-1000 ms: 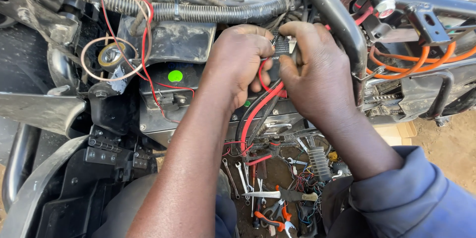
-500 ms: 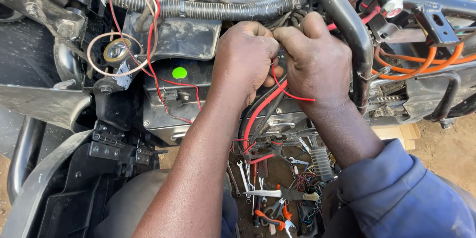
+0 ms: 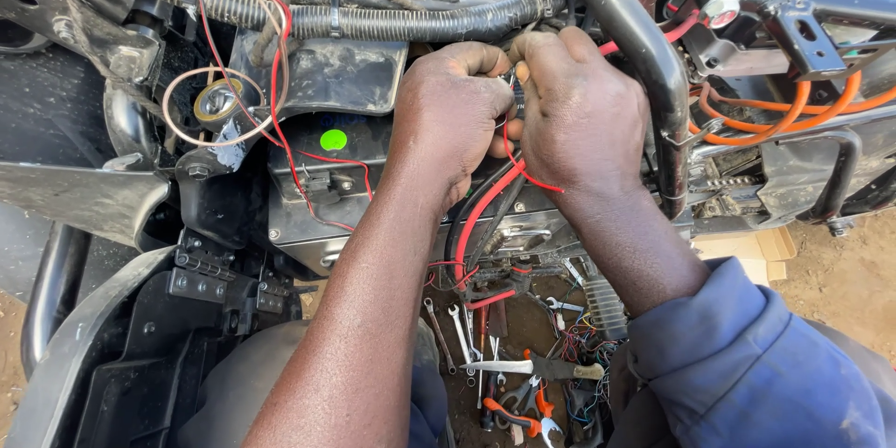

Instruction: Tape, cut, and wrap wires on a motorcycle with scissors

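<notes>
Both my hands meet over the open frame of a stripped-down motorcycle. My left hand point(image 3: 448, 117) is curled into a loose fist, fingertips pinched on a small dark connector point(image 3: 512, 93) that sits between the two hands, just under the black corrugated conduit point(image 3: 373, 21). My right hand point(image 3: 579, 117) is closed around the same connector from the other side, thumb pressed toward the left hand's knuckles. A thin red wire point(image 3: 523, 168) loops out from under my right palm, and a thicker red cable point(image 3: 481, 210) runs down beside a black one from the spot where my hands touch. To the left, a dark box with a round green sticker point(image 3: 333, 140) sits in the frame, near a ring of pale wire point(image 3: 219, 103). To the right, orange cables point(image 3: 775, 117) curve behind a black frame tube point(image 3: 644, 47). Below my wrists, spanners point(image 3: 457, 327) and orange-handled pliers point(image 3: 518, 406) lie on the ground
</notes>
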